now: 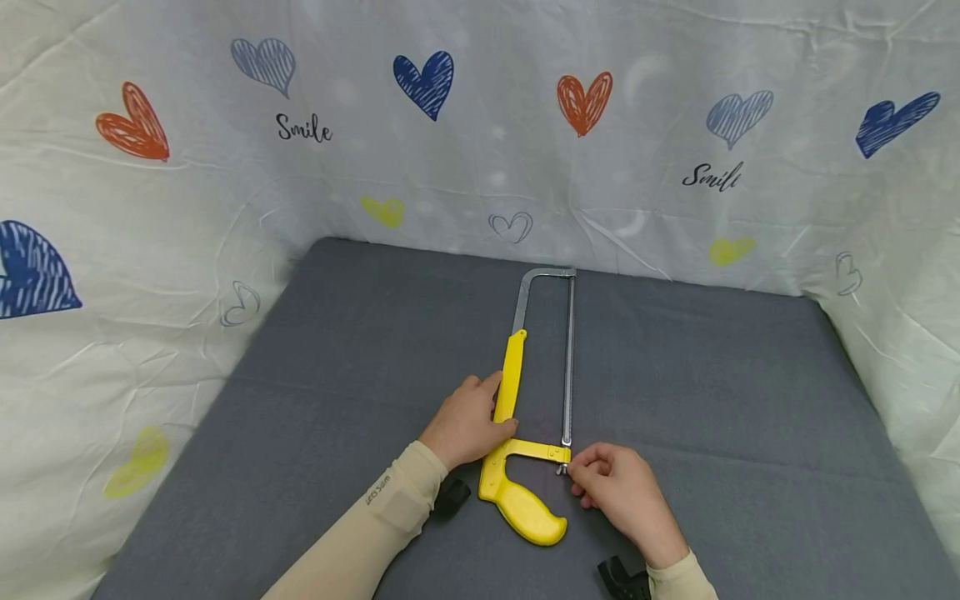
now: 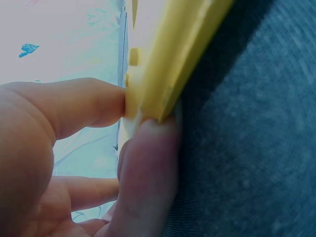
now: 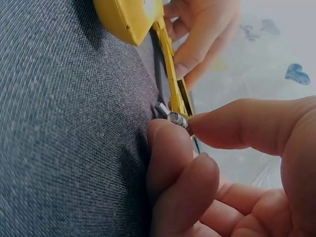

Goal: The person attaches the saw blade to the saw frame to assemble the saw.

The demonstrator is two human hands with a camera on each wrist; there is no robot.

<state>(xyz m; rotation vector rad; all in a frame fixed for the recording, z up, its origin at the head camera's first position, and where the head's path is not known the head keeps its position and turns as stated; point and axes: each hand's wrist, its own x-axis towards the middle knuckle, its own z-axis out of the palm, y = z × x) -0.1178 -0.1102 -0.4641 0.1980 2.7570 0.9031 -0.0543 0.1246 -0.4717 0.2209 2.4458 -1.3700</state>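
Observation:
A hacksaw (image 1: 511, 379) with a yellow handle (image 1: 529, 512) lies on the grey cloth, its silver frame end pointing away and its blade side (image 1: 569, 358) to the right. My left hand (image 1: 465, 423) holds the yellow frame just above the handle. In the left wrist view, thumb and fingers sit on either side of the yellow part (image 2: 170, 54). At the near end of the blade, my right hand (image 1: 626, 496) pinches a small metal wing nut (image 3: 175, 118) between thumb and index finger. The fingertips partly cover the nut.
Grey cloth (image 1: 712, 400) covers the table. A white curtain (image 1: 495, 158) printed with hearts and "Smile" hangs behind and along both sides. Black devices (image 1: 452, 497) are at both wrists, below the sleeves.

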